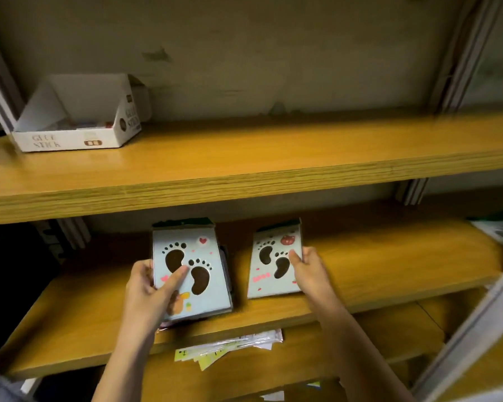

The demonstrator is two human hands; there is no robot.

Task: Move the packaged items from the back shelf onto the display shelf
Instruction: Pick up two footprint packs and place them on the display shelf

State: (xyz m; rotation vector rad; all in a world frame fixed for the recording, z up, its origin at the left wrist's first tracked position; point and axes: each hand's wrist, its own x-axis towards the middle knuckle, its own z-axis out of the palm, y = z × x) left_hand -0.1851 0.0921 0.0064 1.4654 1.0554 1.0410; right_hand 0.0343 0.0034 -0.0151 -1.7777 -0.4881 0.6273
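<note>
Looking like a stationery shop: yellow wooden shelves are carrying a white cardboard glue-stick box and 2 pale-blue footprint-printed packs.

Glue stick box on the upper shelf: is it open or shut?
Open. The glue stick box has its lid flap raised, and small items show inside; how full, cannot tell.

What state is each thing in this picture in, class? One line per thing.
Heart pack: on middle shelf, gripped by left hand.
Bear pack: on middle shelf, gripped by right hand.
Glue stick box: open, flap raised, on upper shelf.
Papers: lying loose on lower shelf.
</note>
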